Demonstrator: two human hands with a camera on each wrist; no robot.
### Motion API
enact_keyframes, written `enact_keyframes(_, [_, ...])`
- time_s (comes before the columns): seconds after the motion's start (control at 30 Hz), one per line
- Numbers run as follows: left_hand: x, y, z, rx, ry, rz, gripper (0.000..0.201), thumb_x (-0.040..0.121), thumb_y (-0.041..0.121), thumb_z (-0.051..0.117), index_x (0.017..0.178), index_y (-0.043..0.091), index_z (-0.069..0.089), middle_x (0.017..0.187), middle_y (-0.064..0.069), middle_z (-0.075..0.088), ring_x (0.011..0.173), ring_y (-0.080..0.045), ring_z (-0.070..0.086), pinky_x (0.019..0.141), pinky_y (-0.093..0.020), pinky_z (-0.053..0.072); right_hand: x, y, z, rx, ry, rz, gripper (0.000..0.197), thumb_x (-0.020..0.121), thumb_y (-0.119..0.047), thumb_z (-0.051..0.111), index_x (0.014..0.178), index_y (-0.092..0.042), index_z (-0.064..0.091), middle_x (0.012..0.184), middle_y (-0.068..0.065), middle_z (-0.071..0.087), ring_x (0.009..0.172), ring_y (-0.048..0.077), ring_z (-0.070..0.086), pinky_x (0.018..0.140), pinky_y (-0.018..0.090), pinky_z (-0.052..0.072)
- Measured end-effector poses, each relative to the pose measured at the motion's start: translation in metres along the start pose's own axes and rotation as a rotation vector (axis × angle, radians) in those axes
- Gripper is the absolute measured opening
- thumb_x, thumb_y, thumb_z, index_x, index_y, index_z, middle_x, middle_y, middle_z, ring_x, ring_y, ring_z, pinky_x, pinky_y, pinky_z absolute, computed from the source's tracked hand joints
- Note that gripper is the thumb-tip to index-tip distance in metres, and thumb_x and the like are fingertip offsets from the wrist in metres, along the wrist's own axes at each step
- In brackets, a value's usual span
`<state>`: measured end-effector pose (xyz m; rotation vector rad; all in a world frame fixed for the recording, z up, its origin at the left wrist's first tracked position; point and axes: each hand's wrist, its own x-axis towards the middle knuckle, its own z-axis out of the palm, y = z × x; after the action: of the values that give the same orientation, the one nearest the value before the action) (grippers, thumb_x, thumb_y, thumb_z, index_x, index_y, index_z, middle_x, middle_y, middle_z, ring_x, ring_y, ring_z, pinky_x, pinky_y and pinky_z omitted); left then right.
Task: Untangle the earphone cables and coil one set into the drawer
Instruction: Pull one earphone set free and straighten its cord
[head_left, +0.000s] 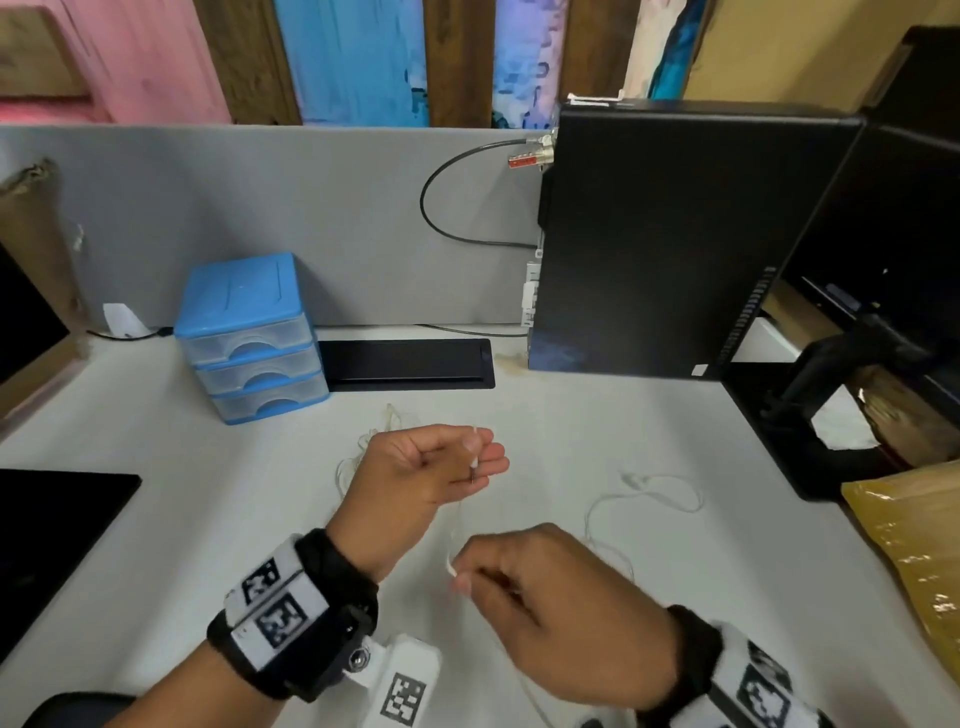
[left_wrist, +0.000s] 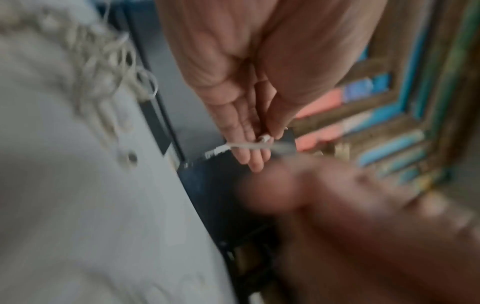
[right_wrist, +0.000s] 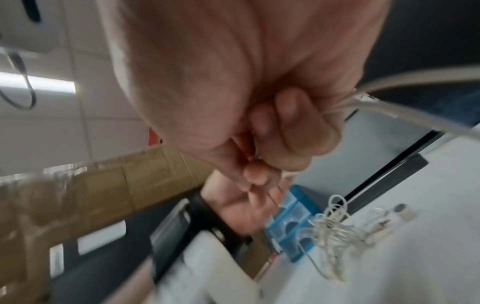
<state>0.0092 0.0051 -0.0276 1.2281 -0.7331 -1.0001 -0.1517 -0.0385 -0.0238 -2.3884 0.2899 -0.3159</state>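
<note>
My left hand (head_left: 475, 457) is raised palm-up over the white desk (head_left: 208, 493) and pinches the end of a thin white earphone cable (head_left: 457, 519) between thumb and fingers (left_wrist: 249, 144). That cable runs down to my right hand (head_left: 462, 577), whose curled fingers (right_wrist: 285, 133) pinch it lower, nearer me. A tangled white bundle (head_left: 363, 452) lies on the desk behind the left hand, also visible as the bundle (right_wrist: 335, 226). A loose cable loop with an earbud (head_left: 631, 480) trails to the right. The blue drawer unit (head_left: 249, 338) stands at the back left, all drawers closed.
A black computer tower (head_left: 675, 234) stands at the back right, with a black cable-tray lid (head_left: 410, 364) beside the drawers. A brown padded envelope (head_left: 914, 545) lies at the right edge, a black pad (head_left: 52, 535) at the left. A monitor-arm clamp (head_left: 831, 395) sits far right.
</note>
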Motion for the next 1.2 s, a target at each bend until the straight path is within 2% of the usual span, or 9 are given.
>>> enact_keyframes(0.2, [-0.011,-0.01,0.006,0.331,-0.168,0.199,0.019,0.096,0.02,0.058,0.095,0.012,0.076,0.09,-0.004,0.077,0.088,-0.016,0.072,0.081,-0.028,0.055,-0.006,-0.005,-0.05,0.217,0.188,0.014,0.016,0.099,-0.013,0.055,0.09,-0.012,0.069,0.061,-0.019,0.058,0.055,-0.001,0.054,0.058,0.006,0.036])
enact_keyframes(0.4, [-0.029,0.009,0.024,0.049,-0.259,0.117,0.028,0.093,0.02,0.05,0.099,0.006,0.074,0.082,-0.005,0.072,0.08,-0.023,0.071,0.082,-0.031,0.055,-0.002,0.03,-0.053,0.133,0.487,0.021,0.016,0.096,-0.021,0.054,0.091,-0.021,0.069,0.079,-0.009,0.068,0.068,0.013,0.061,0.065,0.026,0.05])
enact_keyframes(0.53, [-0.029,0.026,0.022,-0.149,-0.183,0.148,0.019,0.092,0.019,0.06,0.095,0.013,0.078,0.089,-0.013,0.075,0.089,-0.03,0.073,0.083,-0.032,0.057,0.001,0.035,-0.024,0.179,0.282,0.094,0.021,0.098,-0.026,0.051,0.091,-0.022,0.07,0.081,-0.001,0.069,0.074,0.023,0.063,0.071,0.045,0.052])
enact_keyframes(0.63, [-0.023,0.029,0.016,-0.146,-0.067,0.207,0.023,0.087,0.016,0.057,0.1,0.008,0.075,0.092,-0.014,0.076,0.092,-0.028,0.073,0.08,-0.026,0.056,-0.001,0.011,-0.012,0.142,0.09,0.042,0.027,0.1,-0.025,0.052,0.075,-0.031,0.06,0.065,-0.01,0.055,0.061,0.009,0.05,0.063,0.028,0.045])
enact_keyframes(0.73, [-0.015,0.018,0.006,0.244,0.05,0.367,0.02,0.095,0.017,0.055,0.105,0.014,0.072,0.091,-0.001,0.077,0.092,-0.015,0.073,0.082,-0.027,0.056,-0.006,-0.016,-0.027,0.212,-0.006,0.01,0.024,0.102,-0.027,0.049,0.082,-0.024,0.063,0.063,-0.003,0.052,0.058,0.011,0.047,0.059,0.021,0.039])
enact_keyframes(0.87, [-0.024,0.003,0.012,0.562,-0.032,0.498,0.023,0.099,0.018,0.05,0.103,0.015,0.072,0.09,0.011,0.072,0.092,-0.007,0.068,0.084,-0.02,0.049,-0.01,-0.017,-0.057,0.315,0.321,-0.048,0.02,0.098,-0.021,0.051,0.09,-0.017,0.069,0.063,-0.01,0.052,0.059,0.005,0.047,0.059,0.014,0.038])
enact_keyframes(1.0, [-0.036,0.01,0.024,0.349,-0.24,0.349,0.025,0.101,0.015,0.047,0.104,0.012,0.072,0.083,0.0,0.072,0.089,-0.012,0.068,0.089,-0.022,0.048,0.001,0.019,-0.064,0.386,0.57,0.035,0.023,0.098,-0.009,0.053,0.082,-0.015,0.068,0.059,-0.01,0.05,0.055,0.005,0.042,0.055,0.013,0.036])
enact_keyframes(1.1, [-0.041,0.027,0.027,0.079,-0.271,0.267,0.028,0.095,0.017,0.049,0.105,0.013,0.074,0.081,-0.001,0.071,0.084,-0.017,0.069,0.084,-0.026,0.05,0.004,0.028,-0.038,0.404,0.387,0.081,0.032,0.098,-0.014,0.053,0.071,-0.027,0.064,0.059,-0.004,0.051,0.059,0.012,0.045,0.063,0.02,0.039])
enact_keyframes(1.2, [-0.036,0.038,0.019,-0.028,-0.174,0.298,0.028,0.092,0.017,0.05,0.103,0.017,0.076,0.086,-0.002,0.074,0.089,-0.023,0.072,0.084,-0.035,0.053,0.001,0.013,-0.013,0.325,0.094,0.13,0.028,0.099,-0.031,0.051,0.075,-0.037,0.064,0.063,0.014,0.047,0.061,0.034,0.047,0.061,0.043,0.042])
